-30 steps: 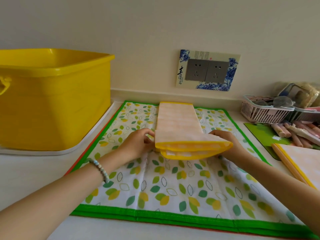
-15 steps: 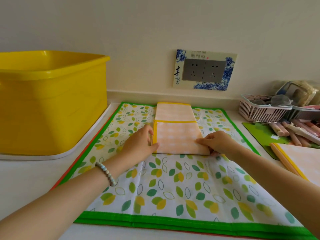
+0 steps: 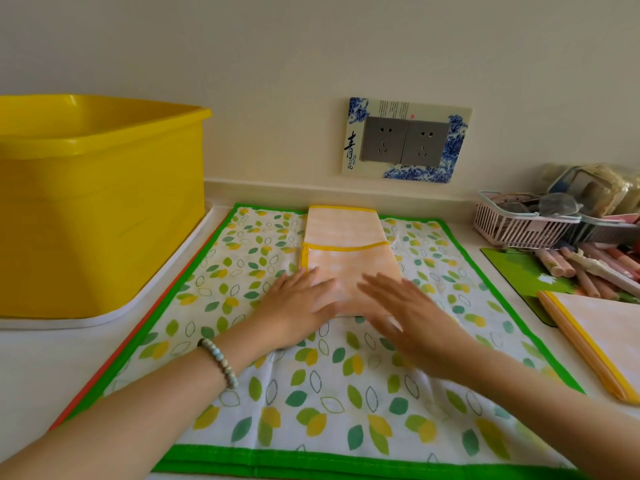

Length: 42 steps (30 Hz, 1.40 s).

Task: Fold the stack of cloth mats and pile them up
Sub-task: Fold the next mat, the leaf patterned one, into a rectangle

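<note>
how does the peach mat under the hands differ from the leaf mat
The peach mat is folded narrow; the leaf mat lies spread open. The peach mat has yellow edging, the leaf mat green. The peach mat lies on top, the leaf mat underneath. Both are edged cloth.

A big yellow tub (image 3: pixel 104 220) stands at the left on a white tray (image 3: pixel 69 322), close to the wall. On the wall is a double socket (image 3: pixel 405 140) in a blue-flowered frame. At the right, a pink basket (image 3: pixel 519 228) stands just behind a heap of pinkish sticks (image 3: pixel 588 270).
</note>
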### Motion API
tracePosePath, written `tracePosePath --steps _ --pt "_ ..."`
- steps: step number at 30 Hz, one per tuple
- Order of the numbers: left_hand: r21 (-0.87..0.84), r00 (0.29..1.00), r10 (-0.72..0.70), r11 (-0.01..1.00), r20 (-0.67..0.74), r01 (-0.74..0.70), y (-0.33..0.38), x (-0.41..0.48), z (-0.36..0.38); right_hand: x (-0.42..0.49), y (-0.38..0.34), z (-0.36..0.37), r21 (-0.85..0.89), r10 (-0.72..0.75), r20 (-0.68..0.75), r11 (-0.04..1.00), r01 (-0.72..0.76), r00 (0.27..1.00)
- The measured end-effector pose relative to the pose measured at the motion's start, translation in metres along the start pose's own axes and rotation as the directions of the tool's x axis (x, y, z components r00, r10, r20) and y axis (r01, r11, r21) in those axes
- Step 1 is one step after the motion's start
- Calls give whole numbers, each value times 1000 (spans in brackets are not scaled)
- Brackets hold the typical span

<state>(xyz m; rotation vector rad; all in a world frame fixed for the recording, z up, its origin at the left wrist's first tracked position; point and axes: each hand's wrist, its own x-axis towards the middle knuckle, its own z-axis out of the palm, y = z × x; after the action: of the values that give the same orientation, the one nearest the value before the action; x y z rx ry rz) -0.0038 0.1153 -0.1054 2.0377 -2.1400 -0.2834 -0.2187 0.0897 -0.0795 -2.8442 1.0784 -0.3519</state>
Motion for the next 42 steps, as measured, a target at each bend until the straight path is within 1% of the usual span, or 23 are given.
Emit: tracePosePath --steps 2,4,7,11,15,20,23,26,28,30,33,35,38,42 --pt "10 1000 5 1000 -2 -5 1 0 0 -7 -5 7 25 -29 149 999 26 988" --pt "25 1000 3 1000 3 -3 2 0 0 -11 -8 9 54 -48 206 998 38 977" --pt "40 1000 1 999 16 -1 1 0 -2 -11 -5 8 64 -71 224 996 58 972" --pt "38 1000 2 999 28 -3 0 -1 -1 -17 10 4 22 -72 266 997 69 961" --pt "28 999 2 1000 33 -2 -1 -2 -1 -35 38 -6 -24 -25 303 999 34 953" --pt "33 999 2 999 33 -3 -1 -2 -1 -46 53 -11 17 13 347 1000 -20 938" --pt "46 999 -2 999 41 0 -1 -1 0 -40 49 -18 66 31 311 996 -54 950" --pt "42 999 -6 999 35 5 -2 1 2 -30 47 -27 107 94 137 988 -109 986" --pt "35 999 -9 999 34 8 -3 1 2 -22 45 -28 102 72 65 992 -78 995" --pt "19 1000 -10 1000 25 9 -3 1 2 -13 44 -27 78 38 74 996 -43 997" --pt "-31 1000 -3 1000 -12 2 -3 0 3 -3 47 -21 -38 1 120 999 4 993" --pt "-72 1000 14 997 -24 -15 -5 -2 3 1 49 -19 -84 -6 129 996 17 992" --pt "-100 999 43 994 -8 -44 -14 -6 0 4 51 -18 -123 2 124 992 14 992" --pt "-108 999 32 994 35 -28 -23 -7 -5 9 51 -17 -158 -3 97 987 19 995"
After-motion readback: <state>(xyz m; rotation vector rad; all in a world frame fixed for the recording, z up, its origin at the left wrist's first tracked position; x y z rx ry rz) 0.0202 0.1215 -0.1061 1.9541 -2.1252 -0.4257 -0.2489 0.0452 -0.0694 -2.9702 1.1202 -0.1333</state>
